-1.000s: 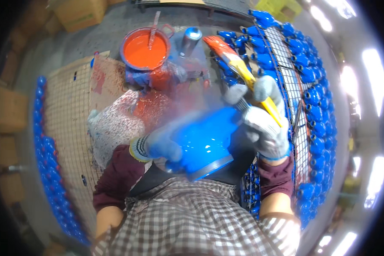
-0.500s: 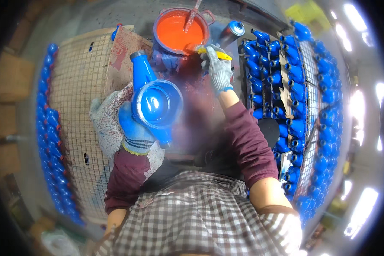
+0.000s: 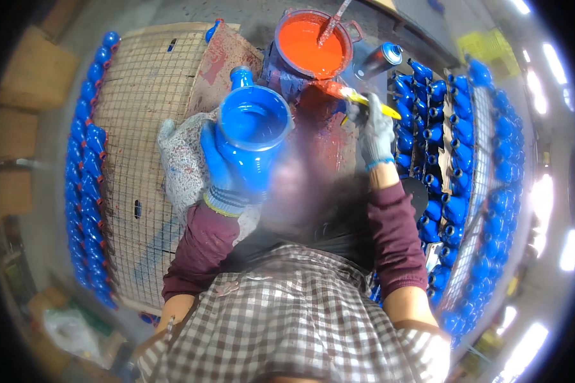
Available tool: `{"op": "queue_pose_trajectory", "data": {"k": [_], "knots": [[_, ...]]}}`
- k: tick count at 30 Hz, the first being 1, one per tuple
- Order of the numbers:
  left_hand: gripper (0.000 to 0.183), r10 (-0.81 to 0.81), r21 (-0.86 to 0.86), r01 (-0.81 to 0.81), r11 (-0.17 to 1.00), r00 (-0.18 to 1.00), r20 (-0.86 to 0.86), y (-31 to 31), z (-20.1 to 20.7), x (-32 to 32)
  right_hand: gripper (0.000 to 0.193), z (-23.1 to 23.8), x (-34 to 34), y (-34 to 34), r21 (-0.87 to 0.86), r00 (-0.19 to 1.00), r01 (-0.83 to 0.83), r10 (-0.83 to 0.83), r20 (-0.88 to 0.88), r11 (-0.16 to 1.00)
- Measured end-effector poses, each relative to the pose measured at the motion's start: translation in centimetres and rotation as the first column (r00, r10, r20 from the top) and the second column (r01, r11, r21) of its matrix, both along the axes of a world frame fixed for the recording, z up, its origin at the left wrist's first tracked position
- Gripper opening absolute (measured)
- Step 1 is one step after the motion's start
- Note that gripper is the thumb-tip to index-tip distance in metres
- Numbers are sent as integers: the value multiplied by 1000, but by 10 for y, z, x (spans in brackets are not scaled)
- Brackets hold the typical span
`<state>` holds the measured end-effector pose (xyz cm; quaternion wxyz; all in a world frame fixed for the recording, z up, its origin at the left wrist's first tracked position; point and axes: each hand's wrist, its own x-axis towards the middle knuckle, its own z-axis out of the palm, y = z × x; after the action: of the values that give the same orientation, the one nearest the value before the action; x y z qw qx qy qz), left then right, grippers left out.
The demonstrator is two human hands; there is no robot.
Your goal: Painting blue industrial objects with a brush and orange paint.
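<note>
My left hand [image 3: 218, 169], in a blue-coated knit glove, is closed around a hollow blue-painted metal fitting [image 3: 252, 158]. The fitting's wide round mouth tilts up at me, and a narrower neck sticks out at its far side. To the right, my right hand [image 3: 378, 135], in a grey glove, grips a paintbrush [image 3: 384, 110] with a yellow handle. Its bristles are coated in orange-red paint and sit at the near right side of a paint bucket [image 3: 280, 53], apart from the fitting. A stirring stick [image 3: 334, 22] leans in the bucket's orange-red paint.
Rows of blue fittings [image 3: 433, 134] fill racks at the right; more with red edges [image 3: 86, 172] line the far left. A wire mesh [image 3: 140, 127] over board lies left. A spray can [image 3: 383, 57] stands beside the bucket. A speckled cloth [image 3: 188, 156] lies by my left hand.
The brush has drawn back from the bucket's near rim, and its paint-covered bristles now show. My left hand has turned the fitting, bringing its wide mouth upward. The whole view has shifted.
</note>
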<state>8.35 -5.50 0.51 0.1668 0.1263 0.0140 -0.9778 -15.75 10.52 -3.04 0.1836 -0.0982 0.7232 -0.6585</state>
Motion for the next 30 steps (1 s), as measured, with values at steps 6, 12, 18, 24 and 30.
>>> {"op": "queue_pose_trajectory", "data": {"k": [6, 12, 18, 24, 30], "knots": [[76, 137, -693, 11, 721, 978, 158, 40, -12, 22, 37, 83, 86, 49, -515, 943, 200, -21, 332, 833], [79, 319, -883, -32, -469, 926, -203, 58, 12, 18, 18, 133, 118, 50, -167, 937, -77, 15, -349, 983], [63, 155, -543, -112, -832, 893, -423, 69, 17, 12, 14, 132, 113, 47, -71, 834, -123, 64, -548, 990], [67, 245, -618, -93, -780, 865, -438, 80, 24, 10, 13, 142, 126, 62, 14, 775, -53, 50, -630, 998], [74, 512, -834, 140, -533, 839, -187, 93, 29, 11, 18, 155, 143, 72, 115, 459, -103, 149, -876, 988]]}}
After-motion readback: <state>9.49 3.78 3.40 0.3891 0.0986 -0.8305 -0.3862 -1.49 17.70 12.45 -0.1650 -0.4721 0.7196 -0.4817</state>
